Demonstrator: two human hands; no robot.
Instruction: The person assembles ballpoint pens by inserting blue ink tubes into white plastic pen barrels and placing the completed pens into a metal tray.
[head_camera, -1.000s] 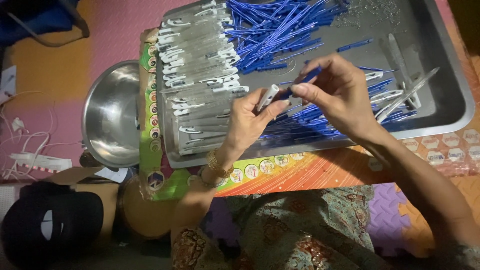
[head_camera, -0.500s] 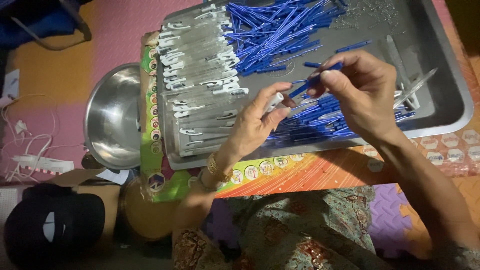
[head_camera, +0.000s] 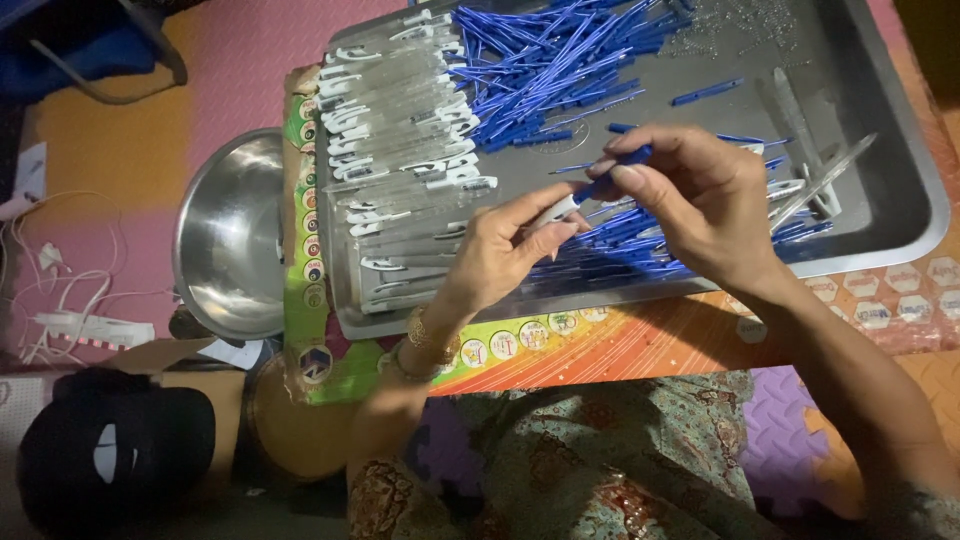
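We pinch a blue refill (head_camera: 620, 170) in the fingertips of our right hand (head_camera: 700, 200), its lower end meeting the clear pen barrel (head_camera: 553, 212) that our left hand (head_camera: 500, 255) grips between thumb and fingers. Both hands are closed on these parts, held just above the grey metal tray (head_camera: 900, 200). Under the hands lies a loose heap of blue refills (head_camera: 640, 250); a bigger pile of blue refills (head_camera: 560, 60) sits at the tray's far side. Rows of clear barrels with white clips (head_camera: 400, 130) fill the tray's left part. Just left of the tray stands a steel bowl (head_camera: 225, 240). A black cap (head_camera: 110, 460) lies near our left knee.
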